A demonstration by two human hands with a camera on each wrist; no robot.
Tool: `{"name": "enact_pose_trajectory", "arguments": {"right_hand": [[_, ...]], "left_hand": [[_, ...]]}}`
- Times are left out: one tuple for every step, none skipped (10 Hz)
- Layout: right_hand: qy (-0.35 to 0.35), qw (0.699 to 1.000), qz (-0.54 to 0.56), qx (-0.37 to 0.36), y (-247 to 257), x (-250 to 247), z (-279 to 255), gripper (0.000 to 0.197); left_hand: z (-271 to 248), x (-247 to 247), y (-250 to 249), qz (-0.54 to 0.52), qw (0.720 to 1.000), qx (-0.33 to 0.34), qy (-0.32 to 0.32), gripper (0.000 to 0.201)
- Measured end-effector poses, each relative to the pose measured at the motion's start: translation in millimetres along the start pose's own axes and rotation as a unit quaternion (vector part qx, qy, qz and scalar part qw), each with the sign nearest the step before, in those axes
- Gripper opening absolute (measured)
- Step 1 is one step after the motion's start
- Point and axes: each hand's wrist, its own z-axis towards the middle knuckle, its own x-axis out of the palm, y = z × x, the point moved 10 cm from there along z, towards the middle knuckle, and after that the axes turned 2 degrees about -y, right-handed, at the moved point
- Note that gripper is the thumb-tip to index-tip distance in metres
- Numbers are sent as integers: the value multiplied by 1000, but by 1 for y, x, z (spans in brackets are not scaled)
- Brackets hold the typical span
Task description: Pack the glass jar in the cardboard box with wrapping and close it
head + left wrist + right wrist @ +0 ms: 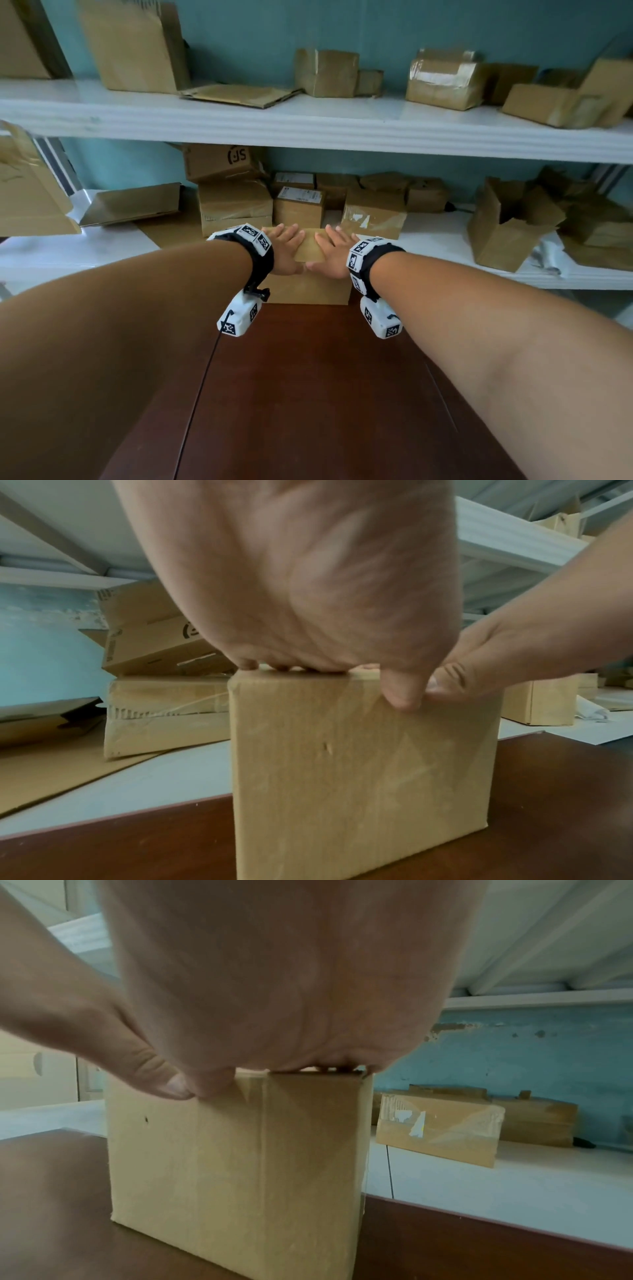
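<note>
A plain cardboard box [308, 289] [359, 764] [232, 1164] stands upright at the far edge of the dark wooden table [308, 394]. Its top flaps are folded down. My left hand [286, 246] [308, 588] lies flat on the left half of the top, fingers straight. My right hand [334, 251] [274, 974] lies flat on the right half. Both thumbs hang over the front top edge and meet there. The glass jar and the wrapping are out of sight.
Right behind the box runs a white shelf [445, 236] crowded with taped cardboard boxes [236, 205] and an open carton [507, 222]. A higher shelf [308, 120] carries more boxes. The brown tabletop stretches toward me.
</note>
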Motion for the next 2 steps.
{"name": "enact_pose_trajectory", "arguments": {"right_hand": [[25, 999, 34, 12, 2, -5, 0, 84], [9, 996, 82, 23, 0, -40, -7, 74]], "left_hand": [[-3, -11, 0, -33, 999, -3, 32, 77], [-17, -47, 5, -88, 996, -19, 20, 65]]}}
